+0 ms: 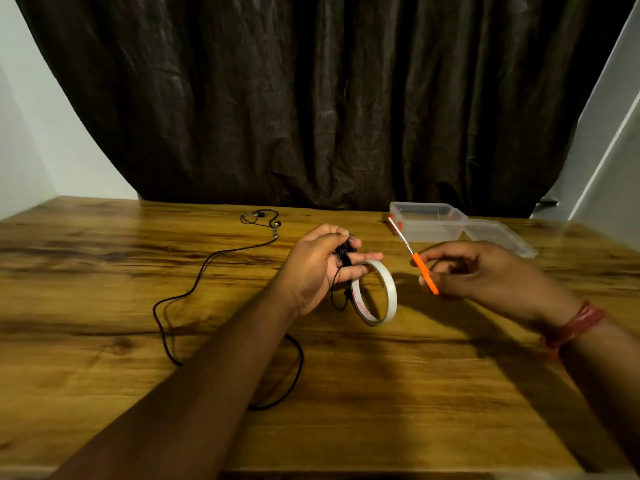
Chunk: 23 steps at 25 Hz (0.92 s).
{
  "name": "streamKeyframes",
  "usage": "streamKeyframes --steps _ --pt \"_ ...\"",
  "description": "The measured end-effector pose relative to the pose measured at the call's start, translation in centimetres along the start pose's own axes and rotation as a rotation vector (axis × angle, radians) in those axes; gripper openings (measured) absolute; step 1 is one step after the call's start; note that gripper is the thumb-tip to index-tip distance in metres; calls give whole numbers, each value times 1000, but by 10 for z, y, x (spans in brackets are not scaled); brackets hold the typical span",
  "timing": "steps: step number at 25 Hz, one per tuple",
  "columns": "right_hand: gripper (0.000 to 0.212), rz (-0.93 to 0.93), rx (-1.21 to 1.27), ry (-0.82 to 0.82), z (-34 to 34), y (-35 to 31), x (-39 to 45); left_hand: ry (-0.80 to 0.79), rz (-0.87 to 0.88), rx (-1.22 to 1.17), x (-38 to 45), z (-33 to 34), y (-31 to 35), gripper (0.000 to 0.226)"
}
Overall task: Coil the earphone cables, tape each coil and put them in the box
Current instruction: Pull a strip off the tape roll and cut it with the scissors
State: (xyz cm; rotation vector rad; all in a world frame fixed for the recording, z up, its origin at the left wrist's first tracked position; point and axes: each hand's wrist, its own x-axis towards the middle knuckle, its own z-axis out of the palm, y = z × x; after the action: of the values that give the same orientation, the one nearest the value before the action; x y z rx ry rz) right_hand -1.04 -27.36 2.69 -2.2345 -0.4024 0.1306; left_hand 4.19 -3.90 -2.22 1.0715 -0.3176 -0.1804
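**Coil pinched, tape ring hooked, scissors ready**

The coiled earphone cable [343, 254] sits in my left hand [320, 268], above the middle of the worktop [104, 271]. My fingers [367, 257] are clamped together on the small black bundle so the loops cannot spring apart. Its long axis runs roughly up and down in my grip, and a loose tail hangs below toward the worktop. The tape roll [374, 293] hangs from the lower fingers of the same hand, standing on edge with its open ring turned toward my right side. I judge I keep it there so a strip can be drawn straight across to the coil.

My right hand [485, 275] is closed on the orange handle of the scissors [414, 256]. The blades point up and away toward the far right corner, and I cannot tell if they are parted.

The second earphone cable [194, 289] lies uncoiled along the left half, its buds near the far edge. The box [426, 221] stands open at the far right, with its lid [498, 237] just beside it, waiting for both coils.
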Motion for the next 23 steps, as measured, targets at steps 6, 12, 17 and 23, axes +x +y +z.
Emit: streamKeyframes --steps 6,12,17,23 --pt "37 33 -440 -286 -37 -18 22 -41 -13 23 0 -2 0 15" --pt "37 95 -439 -461 -45 -27 41 -31 -26 83 -2 2 0 17" --pt "39 58 -494 -479 -42 -31 49 -28 -28 104 -3 4 0 15" --pt "39 7 -504 -446 -42 -31 50 -20 -34 83 -2 3 0 14"
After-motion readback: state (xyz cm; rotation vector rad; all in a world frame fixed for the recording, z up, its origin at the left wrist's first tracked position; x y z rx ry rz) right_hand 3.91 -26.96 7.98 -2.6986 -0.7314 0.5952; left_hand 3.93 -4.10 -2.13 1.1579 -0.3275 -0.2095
